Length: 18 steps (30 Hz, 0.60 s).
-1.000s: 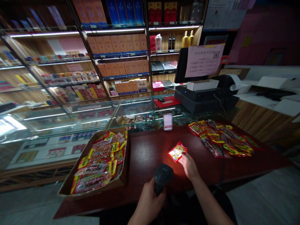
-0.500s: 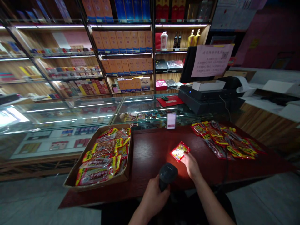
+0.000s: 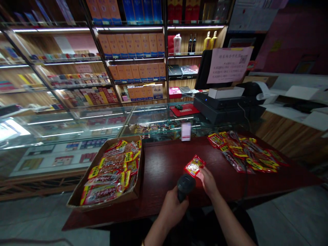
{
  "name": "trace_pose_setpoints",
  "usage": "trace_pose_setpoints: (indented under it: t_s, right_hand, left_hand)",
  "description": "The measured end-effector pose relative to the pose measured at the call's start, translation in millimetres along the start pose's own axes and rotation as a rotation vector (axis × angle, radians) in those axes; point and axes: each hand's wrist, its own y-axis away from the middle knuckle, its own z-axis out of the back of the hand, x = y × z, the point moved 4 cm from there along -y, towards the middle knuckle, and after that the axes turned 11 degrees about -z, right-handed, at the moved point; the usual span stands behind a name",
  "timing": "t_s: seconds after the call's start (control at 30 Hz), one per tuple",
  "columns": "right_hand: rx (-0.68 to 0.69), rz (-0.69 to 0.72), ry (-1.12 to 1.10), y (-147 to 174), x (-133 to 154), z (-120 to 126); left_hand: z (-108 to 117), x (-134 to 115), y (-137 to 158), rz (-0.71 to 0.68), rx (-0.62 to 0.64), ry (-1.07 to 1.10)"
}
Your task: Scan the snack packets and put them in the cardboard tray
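Observation:
My left hand [image 3: 175,205] is wrapped round the handle of a dark barcode scanner [image 3: 186,183], its head tilted toward the packet. My right hand [image 3: 207,181] pinches the near right corner of a small red and yellow snack packet [image 3: 194,165], just above the dark red table [image 3: 164,160]. The packet's shiny face is turned up, a short way beyond the scanner's head. Left of my hands stands an open cardboard box [image 3: 139,191] filled with similar snack packets [image 3: 112,171]. More loose snack packets [image 3: 246,150] lie heaped on the right of the table.
Behind the table runs a glass display counter [image 3: 107,119]. A monitor with a paper notice [image 3: 228,65] stands at the back right on a black cash drawer [image 3: 220,109]. The scanner's cable [image 3: 246,177] crosses the table's right side. A small card [image 3: 186,132] stands at the back edge.
The bright light that lay on the packet and table has gone out. My left hand and the scanner have shifted slightly right. The packet stays in my right hand.

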Motion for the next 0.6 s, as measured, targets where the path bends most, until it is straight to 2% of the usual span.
trace_pose_setpoints:
  t_s: [0.13, 0.23, 0.33, 0.43, 0.53, 0.6]
  right_hand:
    - [-0.034, 0.011, 0.052, -1.5, -1.1, 5.4]
    - [-0.052, 0.007, 0.101, -6.1, 1.8, 7.0]
    - [-0.032, 0.018, 0.162, -11.0, 16.1, -12.2]
    - [0.129, 0.095, 0.272, -10.2, 39.5, -69.0]
    - [0.398, 0.19, 0.43, -3.9, 53.7, -156.4]
    - [0.516, 0.215, 0.508, -1.7, 51.7, -218.8]
  left_hand:
    - [1.7, -5.5, -0.2, 0.018, 0.013, -0.012]
    - [6.5, 0.7, 4.5, 0.009, -0.017, 0.017]
    - [13.4, 20.4, 10.8, 0.077, -0.086, 0.097]
    - [17.8, 43.4, 14.4, 0.226, -0.169, 0.279]
    - [19.9, 54.0, 14.0, 0.281, -0.242, 0.413]
    - [20.7, 55.3, 13.3, 0.277, -0.261, 0.434]
